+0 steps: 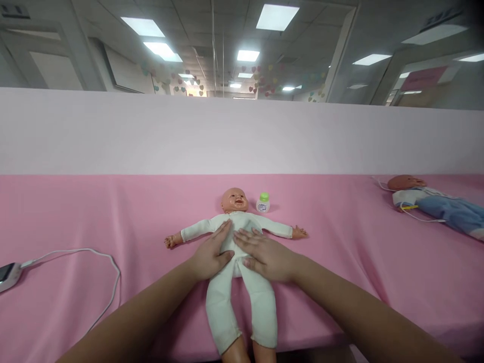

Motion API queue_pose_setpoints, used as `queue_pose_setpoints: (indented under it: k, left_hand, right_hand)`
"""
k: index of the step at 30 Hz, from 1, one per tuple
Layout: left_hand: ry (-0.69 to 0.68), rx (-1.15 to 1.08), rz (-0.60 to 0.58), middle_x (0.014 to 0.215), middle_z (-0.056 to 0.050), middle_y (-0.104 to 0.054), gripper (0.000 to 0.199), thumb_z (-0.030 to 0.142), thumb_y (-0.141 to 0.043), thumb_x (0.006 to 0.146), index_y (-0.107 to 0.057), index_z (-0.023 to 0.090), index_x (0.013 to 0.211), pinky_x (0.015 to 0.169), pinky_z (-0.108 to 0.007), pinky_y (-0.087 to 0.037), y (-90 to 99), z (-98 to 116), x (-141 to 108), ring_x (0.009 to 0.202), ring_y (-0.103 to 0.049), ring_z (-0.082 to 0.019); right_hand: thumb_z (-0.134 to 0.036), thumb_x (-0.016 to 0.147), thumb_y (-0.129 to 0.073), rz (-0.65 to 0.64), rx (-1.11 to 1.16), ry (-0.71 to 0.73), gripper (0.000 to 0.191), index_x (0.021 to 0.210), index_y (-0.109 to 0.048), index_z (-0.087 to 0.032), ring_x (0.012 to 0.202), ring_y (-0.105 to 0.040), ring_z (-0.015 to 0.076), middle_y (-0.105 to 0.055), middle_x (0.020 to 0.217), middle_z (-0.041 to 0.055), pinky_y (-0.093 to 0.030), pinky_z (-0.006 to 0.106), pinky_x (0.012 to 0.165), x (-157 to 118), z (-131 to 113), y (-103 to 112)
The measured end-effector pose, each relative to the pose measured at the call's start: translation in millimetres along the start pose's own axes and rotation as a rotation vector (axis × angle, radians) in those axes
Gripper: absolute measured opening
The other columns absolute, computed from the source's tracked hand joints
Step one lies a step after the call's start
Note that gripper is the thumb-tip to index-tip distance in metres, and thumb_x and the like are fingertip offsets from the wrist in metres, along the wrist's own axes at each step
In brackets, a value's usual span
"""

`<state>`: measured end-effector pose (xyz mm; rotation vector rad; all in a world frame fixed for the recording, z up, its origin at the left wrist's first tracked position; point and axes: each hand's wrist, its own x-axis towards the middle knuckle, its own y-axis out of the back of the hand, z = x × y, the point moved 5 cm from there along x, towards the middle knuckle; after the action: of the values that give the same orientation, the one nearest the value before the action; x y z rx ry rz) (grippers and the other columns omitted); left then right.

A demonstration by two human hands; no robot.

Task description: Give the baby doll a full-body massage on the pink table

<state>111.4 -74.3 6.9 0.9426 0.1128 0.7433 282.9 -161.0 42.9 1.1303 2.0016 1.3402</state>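
A baby doll (245,220) with a white cloth body lies on its back, its head away from me and its arms spread wide. Its legs point toward me and reach past the near edge of the pink cover. My left hand (212,256) rests flat on the left side of the doll's belly, fingers stretched toward its chest. On the other side, my right hand (266,256) lies flat across the belly with fingers extended. Neither hand grasps anything. Beside the doll's head stands a small bottle (263,203) with a green cap.
A pink cover (151,206) spreads over the table, with a white low wall (242,136) behind it. At right lies another doll (449,206) in blue clothing. On the left, a white device (9,276) trails a white cable (113,262) near my left forearm.
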Motion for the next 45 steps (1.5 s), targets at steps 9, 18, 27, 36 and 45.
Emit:
queue_pose_setpoints:
  k: [9, 18, 27, 36, 45]
  left_hand:
    - [-0.02, 0.023, -0.013, 0.173, -0.011, -0.016, 0.083, 0.044, -0.053, 0.1, -0.014, 0.017, 0.168, 0.131, -0.049, -0.02, -1.9, -4, -1, 0.16, -0.016, -0.027]
    - [0.05, 0.151, -0.05, 0.172, -0.01, -0.023, 0.073, 0.047, -0.046, 0.104, -0.024, 0.016, 0.167, 0.129, -0.05, -0.024, 8.6, 9, -6, 0.16, -0.018, -0.028]
    - [-0.138, 0.19, -0.24, 0.169, -0.001, -0.029, 0.058, 0.043, -0.04, 0.108, -0.031, 0.032, 0.165, 0.13, -0.051, -0.024, 10.1, 74, -48, 0.157, -0.027, -0.027]
    - [-0.15, 0.216, -0.273, 0.17, -0.007, -0.023, 0.07, 0.06, -0.035, 0.107, -0.027, 0.025, 0.166, 0.131, -0.054, -0.016, -2.3, 48, 32, 0.159, -0.02, -0.03]
    - [0.147, 0.31, -0.093, 0.171, -0.015, -0.021, 0.087, 0.071, -0.028, 0.103, -0.026, 0.011, 0.165, 0.13, -0.05, -0.019, 20.6, -26, 38, 0.159, -0.019, -0.031]
  right_hand:
    - [-0.076, 0.101, -0.03, 0.008, -0.089, -0.122, 0.094, 0.168, -0.013, -0.012, 0.163, -0.009, 0.0273, -0.01, 0.174, 0.0109, -0.012, 0.046, 0.132, 37, 51, 8]
    - [-0.074, 0.1, -0.028, 0.024, -0.101, -0.434, 0.092, 0.165, -0.027, -0.009, 0.158, -0.027, 0.034, -0.028, 0.17, 0.0143, -0.019, 0.05, 0.13, 5, 79, 19]
    - [-0.072, 0.098, -0.04, 0.031, -0.059, -0.371, 0.088, 0.165, -0.03, -0.015, 0.158, -0.028, 0.0343, -0.028, 0.17, 0.013, -0.016, 0.056, 0.129, 2, 87, 19]
    - [-0.07, 0.097, -0.045, 0.047, -0.036, -0.38, 0.089, 0.165, -0.029, -0.015, 0.157, -0.029, 0.0346, -0.028, 0.17, 0.0127, -0.018, 0.053, 0.129, 1, 91, 14]
    - [-0.069, 0.098, -0.045, 0.058, -0.015, -0.407, 0.089, 0.165, -0.028, -0.014, 0.158, -0.027, 0.0335, -0.028, 0.17, 0.0103, -0.019, 0.053, 0.13, -1, 83, 16]
